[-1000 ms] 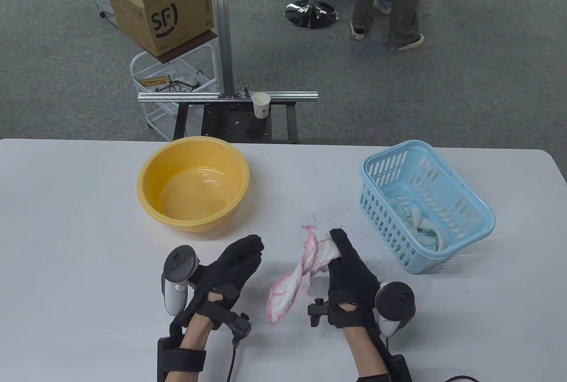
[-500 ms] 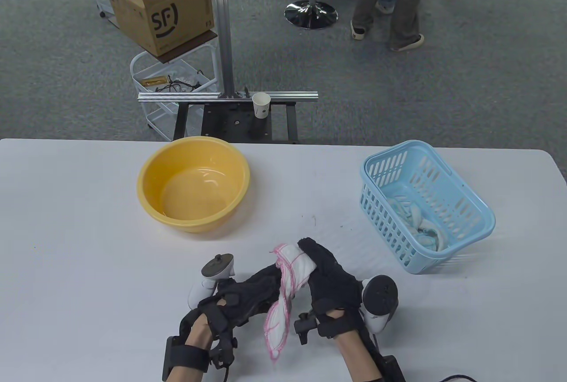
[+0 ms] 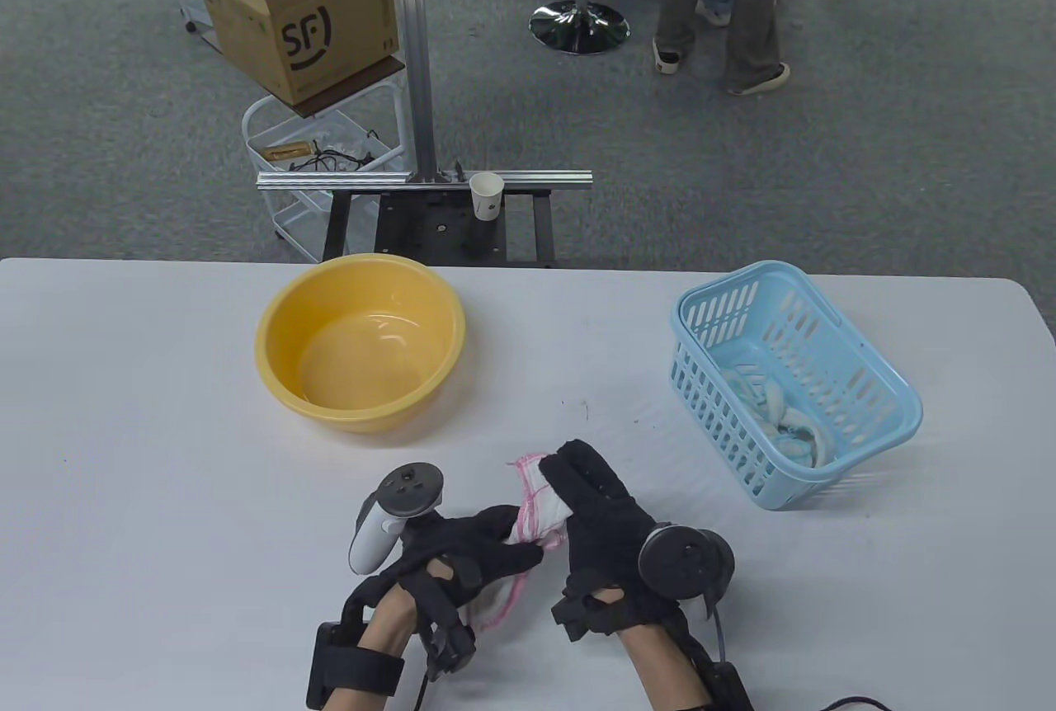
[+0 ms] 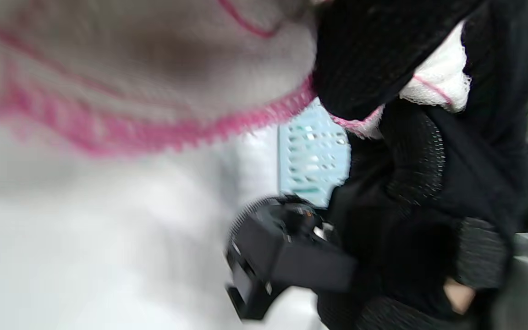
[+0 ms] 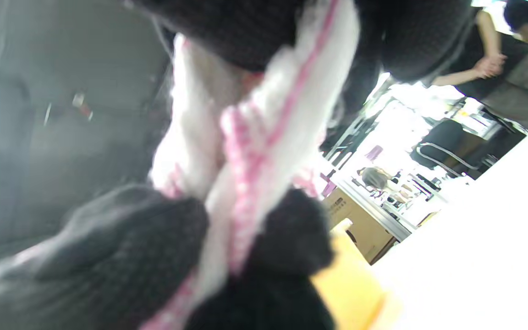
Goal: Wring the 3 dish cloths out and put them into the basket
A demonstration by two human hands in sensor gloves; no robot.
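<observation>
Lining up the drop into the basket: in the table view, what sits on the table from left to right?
Yellow basin → left hand → pink-edged dish cloth, gripped by both hands → right hand → blue basket, with cloth already inside.

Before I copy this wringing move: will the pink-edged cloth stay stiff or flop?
Likely floppy: the cloth bunches between the left hand and right hand, its loose end sagging. Probably light; one hand should hold it.
</observation>
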